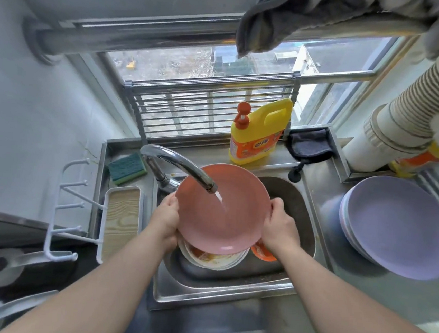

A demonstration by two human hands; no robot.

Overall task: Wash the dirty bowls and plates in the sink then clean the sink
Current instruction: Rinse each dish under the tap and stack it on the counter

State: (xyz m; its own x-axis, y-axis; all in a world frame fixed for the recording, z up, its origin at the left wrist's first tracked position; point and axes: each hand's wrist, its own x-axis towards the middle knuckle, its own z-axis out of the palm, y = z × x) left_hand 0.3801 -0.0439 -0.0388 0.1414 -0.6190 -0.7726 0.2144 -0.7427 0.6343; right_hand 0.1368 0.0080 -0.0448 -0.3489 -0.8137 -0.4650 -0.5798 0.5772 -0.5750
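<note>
- The round pink plastic plate [220,206] is over the steel sink [301,201], under water from the bent metal tap [180,166].
- The left hand [166,216] and right hand [278,225] each grip one edge.
- It could slip, because wet plates are slippery, and hit the dirty white bowl [212,258] just below.
- Water might splash out.
- The purple plates [400,226] sit on the table to the right; the yellow soap bottle [259,132] stands far back.
</note>
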